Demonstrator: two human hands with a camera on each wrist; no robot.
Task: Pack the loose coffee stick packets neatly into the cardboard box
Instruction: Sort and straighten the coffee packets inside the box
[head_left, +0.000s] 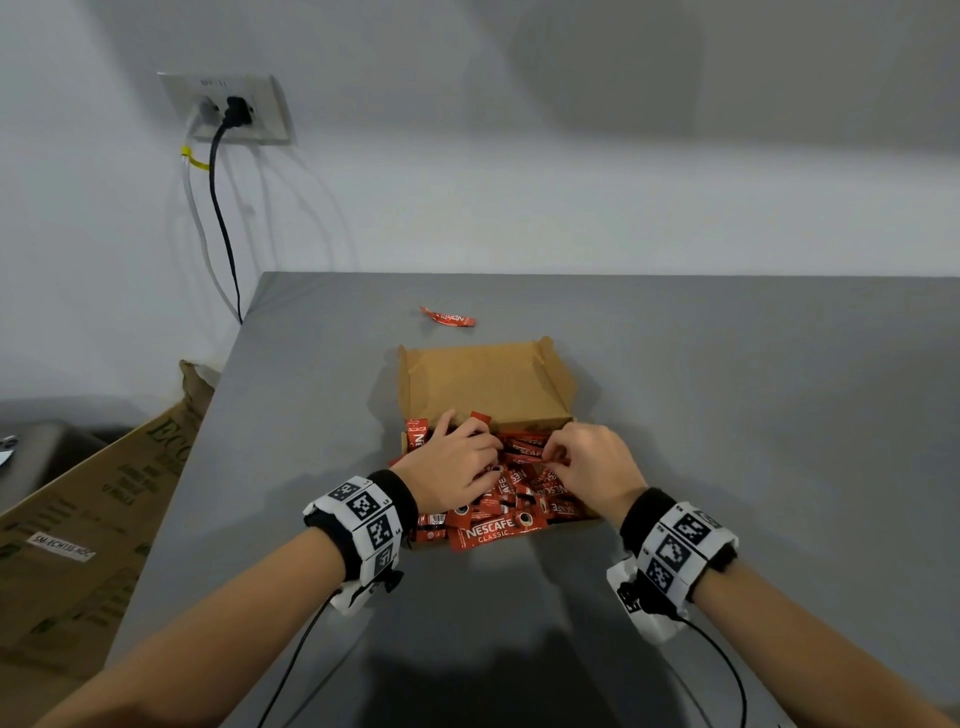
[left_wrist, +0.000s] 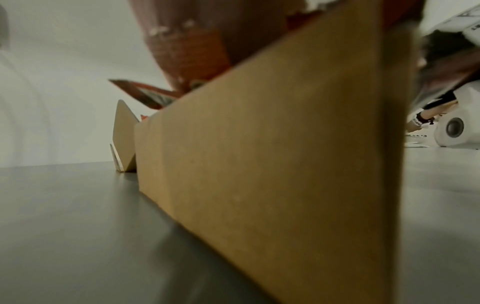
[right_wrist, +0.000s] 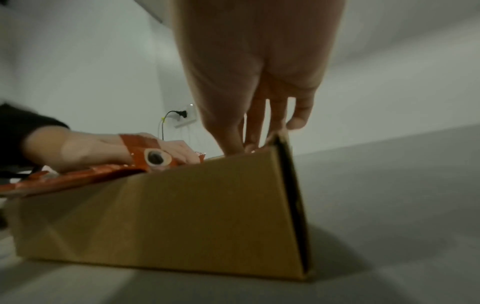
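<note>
The head view looks forward and down from above onto the grey flat counter (head_left: 727, 415), taking in both forearms and the open brown cardboard box (head_left: 488, 384) at middle distance. The left wrist view sits low on the counter, very close against the box's outer side wall (left_wrist: 285, 164), facing along it. The right wrist view looks from low at the box's other side, past the right hand (right_wrist: 254, 82). All three share the box.
</note>
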